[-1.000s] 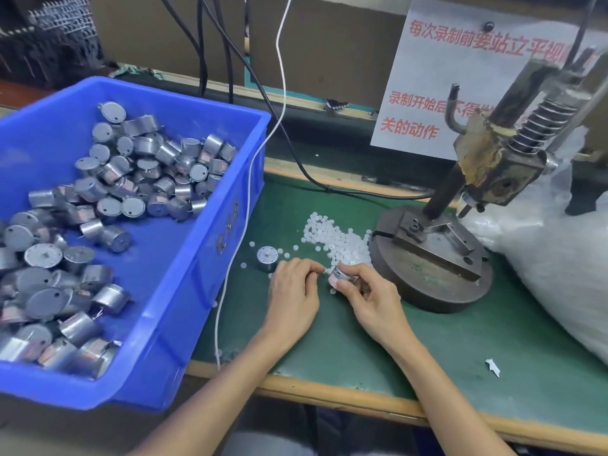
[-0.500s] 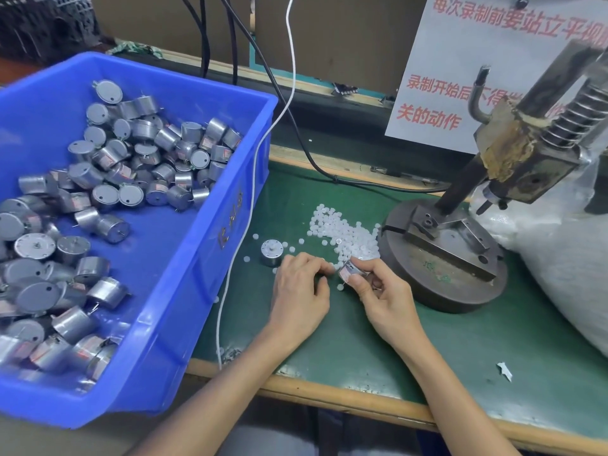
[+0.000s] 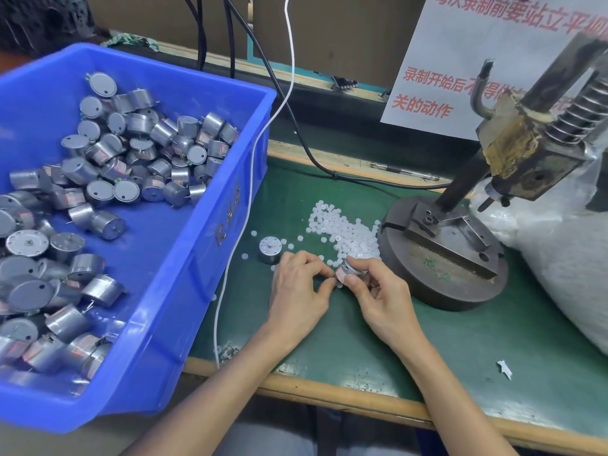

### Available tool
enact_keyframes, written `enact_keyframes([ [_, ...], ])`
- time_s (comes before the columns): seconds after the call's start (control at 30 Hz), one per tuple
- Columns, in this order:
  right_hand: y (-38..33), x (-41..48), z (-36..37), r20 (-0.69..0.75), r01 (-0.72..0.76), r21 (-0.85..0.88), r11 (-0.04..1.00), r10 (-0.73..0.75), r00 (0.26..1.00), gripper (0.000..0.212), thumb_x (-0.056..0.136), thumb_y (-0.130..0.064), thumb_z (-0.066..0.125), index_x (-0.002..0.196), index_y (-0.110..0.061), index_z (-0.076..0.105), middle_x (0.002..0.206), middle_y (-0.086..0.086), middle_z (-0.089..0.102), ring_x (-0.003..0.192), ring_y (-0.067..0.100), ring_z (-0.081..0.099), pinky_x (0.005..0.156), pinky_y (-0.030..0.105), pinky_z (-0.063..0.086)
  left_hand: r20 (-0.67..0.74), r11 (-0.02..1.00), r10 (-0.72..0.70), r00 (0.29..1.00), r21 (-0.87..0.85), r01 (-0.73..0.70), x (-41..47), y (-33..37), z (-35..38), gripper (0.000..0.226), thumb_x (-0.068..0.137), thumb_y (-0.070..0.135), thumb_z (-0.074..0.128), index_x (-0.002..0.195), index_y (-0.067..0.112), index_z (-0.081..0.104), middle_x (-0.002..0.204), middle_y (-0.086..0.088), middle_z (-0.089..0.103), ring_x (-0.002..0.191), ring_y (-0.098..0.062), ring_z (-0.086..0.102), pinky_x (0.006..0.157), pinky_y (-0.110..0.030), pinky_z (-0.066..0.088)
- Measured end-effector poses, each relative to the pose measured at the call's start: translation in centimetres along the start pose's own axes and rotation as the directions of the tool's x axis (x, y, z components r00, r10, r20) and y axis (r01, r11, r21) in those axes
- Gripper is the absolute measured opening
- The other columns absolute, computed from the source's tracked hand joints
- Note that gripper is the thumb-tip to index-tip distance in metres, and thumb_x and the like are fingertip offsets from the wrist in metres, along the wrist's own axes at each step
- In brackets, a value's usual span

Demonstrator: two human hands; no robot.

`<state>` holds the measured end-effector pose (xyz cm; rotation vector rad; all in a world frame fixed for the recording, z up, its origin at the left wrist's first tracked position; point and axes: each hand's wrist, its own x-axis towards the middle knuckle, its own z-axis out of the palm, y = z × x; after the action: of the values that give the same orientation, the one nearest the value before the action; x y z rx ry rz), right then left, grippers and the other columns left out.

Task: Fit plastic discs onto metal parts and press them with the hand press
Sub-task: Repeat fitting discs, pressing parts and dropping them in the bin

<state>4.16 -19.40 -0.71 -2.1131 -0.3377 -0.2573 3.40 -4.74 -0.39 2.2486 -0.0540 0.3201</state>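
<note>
**Visitor:** How far along are you?

**Me:** I'd say I'm early on with this piece. My right hand grips one metal part, thumb and fingers curled round it. It sits low in the middle of the frame, at the near edge of the pile of plastic discs.

**Visitor:** And the other hand?

**Me:** My left hand has its fingertips drawn together right at the end of that part. My own fingers hide the spot, so I cannot tell whether a disc sits between them. I judge this to be the fitting step.

**Visitor:** Has anything been pressed?

**Me:** Not this one. The press base, right of centre, has nothing seated on it. The hand press stands over it at the upper right, and both my hands are away from it.

**Visitor:** What is left, then?

**Me:** I have to seat the disc, carry the part over to the base and press it. After that there is plenty more. The blue bin fills the left of the frame and holds a heap of metal parts. I can't tell from here whether those are finished or waiting. A loose metal part also stands upright on the green mat, just beyond my left hand, with a few stray discs around it.
</note>
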Motion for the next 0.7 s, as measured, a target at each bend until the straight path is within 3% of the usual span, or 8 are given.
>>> enact_keyframes([
  [0.1, -0.16, -0.12, 0.11, -0.005, 0.114, -0.087, 0.99, -0.115, 0.993, 0.016, 0.088, -0.01, 0.063, 0.102, -0.003, 0.065, 0.093, -0.004, 0.064, 0.074, -0.011, 0.057, 0.066, 0.007, 0.041, 0.003, 1.0, -0.002, 1.0, -0.001, 0.002, 0.04, -0.01, 0.03, 0.004, 0.082, 0.02, 0.069, 0.084, 0.018, 0.071, 0.091, 0.007, 0.061, 0.09, -0.012, 0.041, 0.079, -0.017, 0.027],
  [0.23, -0.13, -0.49, 0.35, 0.031, 0.228, -0.195, 0.954, -0.226, 0.974, 0.021, 0.09, -0.014, 0.057, 0.106, -0.003, 0.064, 0.102, 0.005, 0.06, 0.084, 0.001, 0.057, 0.067, 0.034, 0.053, -0.025, 0.999, -0.016, 1.0, -0.045, 0.015, -0.03, -0.14, -0.07, 0.016, 0.08, 0.006, 0.064, 0.093, 0.016, 0.066, 0.093, 0.006, 0.063, 0.093, -0.014, 0.047, 0.082, -0.018, 0.033],
  [0.3, -0.06, -0.59, 0.4, 0.026, 0.244, -0.222, 0.944, -0.245, 0.969, 0.02, 0.09, -0.013, 0.058, 0.106, -0.003, 0.064, 0.102, 0.007, 0.06, 0.083, 0.015, 0.061, 0.063, 0.04, 0.054, -0.019, 0.999, -0.011, 1.0, -0.044, 0.011, -0.1, -0.22, -0.14, 0.021, 0.079, 0.003, 0.062, 0.096, 0.015, 0.065, 0.094, 0.006, 0.062, 0.093, -0.013, 0.046, 0.083, -0.019, 0.034],
  [0.47, -0.16, -0.64, 0.49, 0.014, 0.286, -0.248, 0.926, -0.292, 0.956, 0.02, 0.087, -0.007, 0.059, 0.104, 0.003, 0.064, 0.099, 0.014, 0.062, 0.077, 0.029, 0.064, 0.056, 0.042, 0.054, -0.01, 0.999, -0.004, 1.0, -0.047, 0.003, -0.11, -0.27, -0.15, 0.022, 0.079, 0.003, 0.061, 0.096, 0.015, 0.065, 0.094, 0.007, 0.062, 0.094, -0.011, 0.045, 0.085, -0.023, 0.036],
  [0.7, -0.47, -0.86, 0.55, 0.039, 0.332, -0.355, 0.874, -0.341, 0.939, 0.022, 0.082, -0.007, 0.062, 0.103, 0.0, 0.068, 0.099, 0.012, 0.065, 0.078, 0.027, 0.066, 0.05, 0.033, 0.054, -0.007, 0.999, 0.013, 1.0, -0.041, -0.013, -0.34, -0.18, -0.18, 0.023, 0.079, 0.002, 0.061, 0.096, 0.016, 0.065, 0.092, 0.008, 0.061, 0.091, -0.013, 0.047, 0.083, -0.022, 0.035],
])
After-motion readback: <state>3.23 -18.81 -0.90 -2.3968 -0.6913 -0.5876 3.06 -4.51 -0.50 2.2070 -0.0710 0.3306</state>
